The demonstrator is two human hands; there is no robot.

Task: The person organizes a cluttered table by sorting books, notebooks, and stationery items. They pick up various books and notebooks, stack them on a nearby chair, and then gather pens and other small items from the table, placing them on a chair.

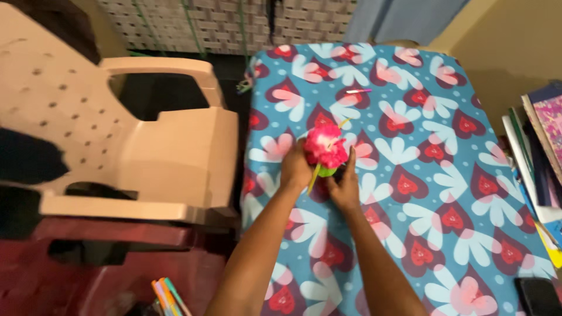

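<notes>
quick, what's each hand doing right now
Left hand: closed on the left side of the pink paper flower.
Right hand: gripping the flower's right side and green base, fingers curled.

1. A desk (468,193) draped in a blue cloth printed with red hearts and white petals spreads beneath the hands.
2. A beige plastic chair (146,140) stands left of the hands.
3. Stacked books (538,152) lie far right.
4. A small pink stick (358,90) rests beyond the hands.
5. Coloured pens (167,295) show at lower left.

Books (535,152) right — cloth (445,193) open
</notes>
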